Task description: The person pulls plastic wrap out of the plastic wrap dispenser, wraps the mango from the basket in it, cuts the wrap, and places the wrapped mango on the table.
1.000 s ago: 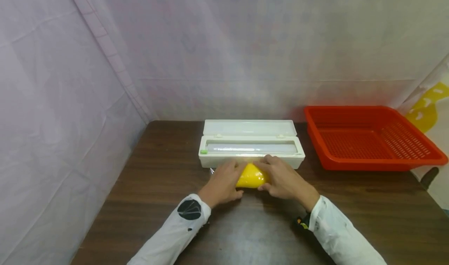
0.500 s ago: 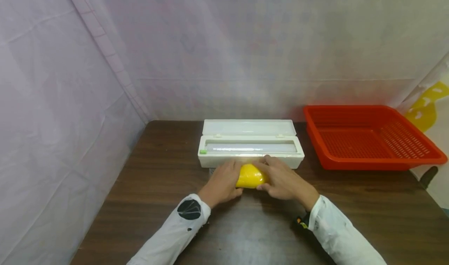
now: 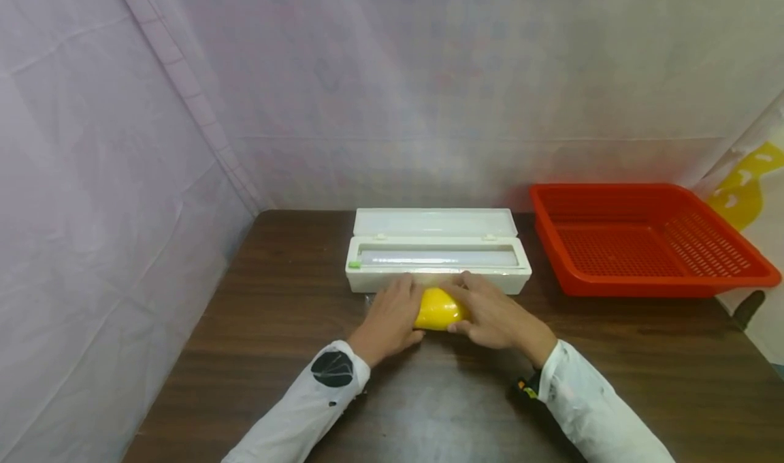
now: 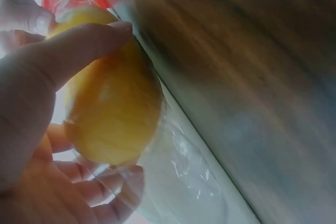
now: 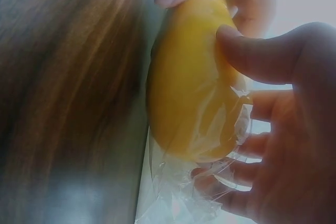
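Note:
A smooth yellow mango-shaped fruit lies between both hands, wrapped in clear plastic film. My left hand holds its left end, the thumb laid across the side near me and the other fingers curled behind. At the right end, my right hand grips it with the thumb on top and fingers round the far side. Loose crinkled film sticks out past both ends of the fruit in the wrist views. Just beyond the hands stands a white cling film dispenser, its lid raised and a roll inside.
A red plastic basket stands at the right on the dark wood table. White sheeting hangs behind and along the left side. A small green slider sits at the left of the dispenser's front edge.
The left fingers have shifted slightly forward along the fruit, and the film end beside them lies lower than before. The right hand, dispenser and basket stay put.

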`<state>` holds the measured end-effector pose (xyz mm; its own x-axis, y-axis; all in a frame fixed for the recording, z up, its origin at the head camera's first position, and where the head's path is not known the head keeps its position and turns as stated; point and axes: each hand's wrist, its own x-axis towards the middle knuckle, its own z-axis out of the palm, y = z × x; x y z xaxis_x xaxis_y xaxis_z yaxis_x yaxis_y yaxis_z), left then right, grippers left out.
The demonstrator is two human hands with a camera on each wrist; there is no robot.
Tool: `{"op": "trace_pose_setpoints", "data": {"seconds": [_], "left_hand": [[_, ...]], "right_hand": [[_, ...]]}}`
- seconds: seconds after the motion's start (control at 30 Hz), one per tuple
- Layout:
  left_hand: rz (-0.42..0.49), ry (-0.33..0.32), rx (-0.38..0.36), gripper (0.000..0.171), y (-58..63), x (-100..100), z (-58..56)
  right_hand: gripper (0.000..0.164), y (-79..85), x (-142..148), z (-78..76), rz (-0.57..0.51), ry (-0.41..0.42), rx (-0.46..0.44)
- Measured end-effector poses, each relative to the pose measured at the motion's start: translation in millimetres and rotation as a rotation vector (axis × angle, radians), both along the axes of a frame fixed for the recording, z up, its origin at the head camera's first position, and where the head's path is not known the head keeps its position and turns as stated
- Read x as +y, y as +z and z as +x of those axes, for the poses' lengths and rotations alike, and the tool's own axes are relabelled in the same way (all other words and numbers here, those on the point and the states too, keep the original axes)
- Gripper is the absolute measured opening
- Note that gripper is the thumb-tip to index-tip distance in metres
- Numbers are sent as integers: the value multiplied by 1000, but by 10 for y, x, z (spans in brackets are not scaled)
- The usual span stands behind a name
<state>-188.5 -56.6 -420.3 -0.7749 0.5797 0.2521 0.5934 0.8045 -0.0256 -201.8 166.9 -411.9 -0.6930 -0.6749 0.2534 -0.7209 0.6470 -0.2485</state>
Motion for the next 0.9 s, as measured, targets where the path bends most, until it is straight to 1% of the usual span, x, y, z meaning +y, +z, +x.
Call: {"op": "trace_pose_setpoints", "data": {"seconds": [0.17,0.27,0.37,0.5,0.77,0.9], "left_hand": [[21,-37,54,74,-8,-19,-25],[38,-55,63,72,-1,-29,-37],[28,-60,65,70,25,-39,-42],[20,-69,38,67,68,-57,-45],[45,-90,-37,60,113,-85,-71],[37,-89,-50,58,116,-91,-84]], "right_hand": [[73,6,2,7,13,-3,-26],[72,17,2,15,14,-10,-46],[71,28,2,25,17,-19,-59],[70,34,4,33,17,-26,-73],[67,39,9,48,7,-39,-102],[67,46,9,38,0,-38,-105]]}}
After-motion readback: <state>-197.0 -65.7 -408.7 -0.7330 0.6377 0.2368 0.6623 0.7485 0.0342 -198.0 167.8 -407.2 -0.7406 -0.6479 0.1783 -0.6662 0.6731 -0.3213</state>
